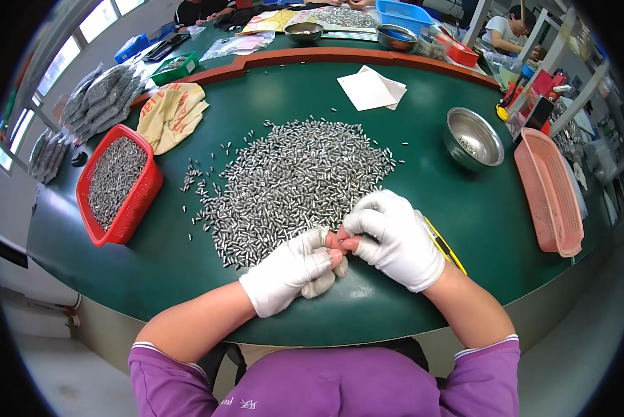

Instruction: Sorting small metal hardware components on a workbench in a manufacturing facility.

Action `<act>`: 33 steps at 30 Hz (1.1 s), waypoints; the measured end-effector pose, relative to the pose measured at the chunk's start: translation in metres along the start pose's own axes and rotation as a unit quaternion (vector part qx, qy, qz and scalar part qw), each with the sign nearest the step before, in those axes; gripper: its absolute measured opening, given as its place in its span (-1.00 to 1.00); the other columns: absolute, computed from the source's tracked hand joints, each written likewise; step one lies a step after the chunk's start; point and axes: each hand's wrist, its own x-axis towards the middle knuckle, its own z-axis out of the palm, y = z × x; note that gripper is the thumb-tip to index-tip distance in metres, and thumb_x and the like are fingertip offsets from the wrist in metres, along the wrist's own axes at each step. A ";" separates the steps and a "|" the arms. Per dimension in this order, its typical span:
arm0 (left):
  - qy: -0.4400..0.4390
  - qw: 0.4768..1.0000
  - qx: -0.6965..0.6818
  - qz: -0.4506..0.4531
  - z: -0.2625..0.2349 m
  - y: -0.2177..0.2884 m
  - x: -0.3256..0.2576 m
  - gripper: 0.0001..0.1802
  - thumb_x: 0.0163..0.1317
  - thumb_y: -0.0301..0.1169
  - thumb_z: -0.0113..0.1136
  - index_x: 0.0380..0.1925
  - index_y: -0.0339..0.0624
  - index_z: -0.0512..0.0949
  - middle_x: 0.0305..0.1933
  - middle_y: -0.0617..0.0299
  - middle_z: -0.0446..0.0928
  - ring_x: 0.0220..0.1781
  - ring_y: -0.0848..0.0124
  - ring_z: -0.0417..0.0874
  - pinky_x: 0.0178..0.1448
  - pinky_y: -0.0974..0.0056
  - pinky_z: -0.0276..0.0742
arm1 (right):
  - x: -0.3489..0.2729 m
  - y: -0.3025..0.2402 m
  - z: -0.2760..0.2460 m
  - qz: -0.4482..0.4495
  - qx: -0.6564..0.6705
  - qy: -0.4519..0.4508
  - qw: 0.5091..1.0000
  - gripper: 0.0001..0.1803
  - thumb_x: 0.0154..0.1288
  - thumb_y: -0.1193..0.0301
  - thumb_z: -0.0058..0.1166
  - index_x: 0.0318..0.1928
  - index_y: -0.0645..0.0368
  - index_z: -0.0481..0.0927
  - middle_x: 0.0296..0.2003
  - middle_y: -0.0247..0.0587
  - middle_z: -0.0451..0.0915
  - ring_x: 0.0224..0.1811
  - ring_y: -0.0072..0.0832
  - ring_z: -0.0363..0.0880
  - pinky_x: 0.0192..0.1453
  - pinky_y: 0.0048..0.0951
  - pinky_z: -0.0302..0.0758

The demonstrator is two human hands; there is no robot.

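Observation:
A wide heap of small silvery metal pins [305,174] lies spread over the green table in front of me. Both my hands wear white gloves with bare fingertips showing. My left hand [291,271] and my right hand [395,240] meet at the near edge of the heap, their fingertips pinched together. Something tiny seems to sit between them, probably one of the metal pieces, but the fingers cover most of it. A yellow and black pen-like tool [444,244] lies just right of my right wrist.
At left stands a red basket [153,182] full of metal pieces, beside a crumpled yellow cloth bag [173,117]. White paper sheets [369,89] lie at the far side. A steel bowl [489,142] and a pink basket [561,226] stand at right. A brown raised edge [221,73] borders the table; people sit beyond.

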 end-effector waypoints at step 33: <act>0.026 0.999 0.016 0.029 -0.004 -0.003 0.004 -0.76 0.50 -0.30 -0.06 -0.06 -0.20 0.49 -0.30 0.26 0.55 -0.50 0.59 0.41 -0.45 0.51 0.33 | -0.004 0.012 0.006 0.047 -0.168 -0.014 0.985 -0.92 0.07 0.37 0.25 -0.37 -0.06 0.67 -0.35 -0.34 0.58 -0.25 -0.29 0.57 -0.18 -0.25 0.55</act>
